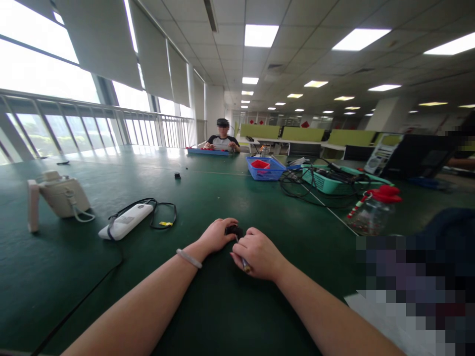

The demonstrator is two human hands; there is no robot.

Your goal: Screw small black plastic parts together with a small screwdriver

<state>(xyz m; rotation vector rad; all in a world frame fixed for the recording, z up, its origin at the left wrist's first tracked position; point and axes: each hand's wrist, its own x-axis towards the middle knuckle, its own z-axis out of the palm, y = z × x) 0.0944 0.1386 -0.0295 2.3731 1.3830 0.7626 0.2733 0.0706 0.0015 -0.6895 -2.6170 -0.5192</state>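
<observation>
One small black object (233,230) sat grasped in the fingers of the left hand (217,236), over the worktop (211,316) — and close beside them, the fingers of the right hand (261,254) clenched a slim tool (246,266), shaft slanting toward the object.

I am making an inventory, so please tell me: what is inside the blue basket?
A red item shows inside the blue basket. The basket's near side hides much of the bottom, so I cannot tell what else lies there.
</observation>
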